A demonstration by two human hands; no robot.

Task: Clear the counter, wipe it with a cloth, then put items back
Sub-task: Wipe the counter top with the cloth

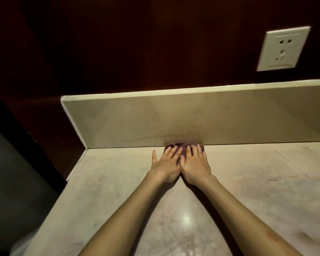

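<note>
A small dark reddish-brown cloth (175, 145) lies on the pale stone counter (248, 182), pushed up against the foot of the backsplash. My left hand (165, 164) and my right hand (194, 163) lie side by side on it, palms down, fingers straight and slightly spread, pressing the cloth flat. Most of the cloth is hidden under my fingers; only its far edge shows. No other item stands on the visible counter.
A beige backsplash (192, 117) rises along the counter's back edge, with dark wood panelling above it. A white wall socket (283, 48) sits at the upper right. The counter ends at its left edge (76, 167), beyond which the floor is dark.
</note>
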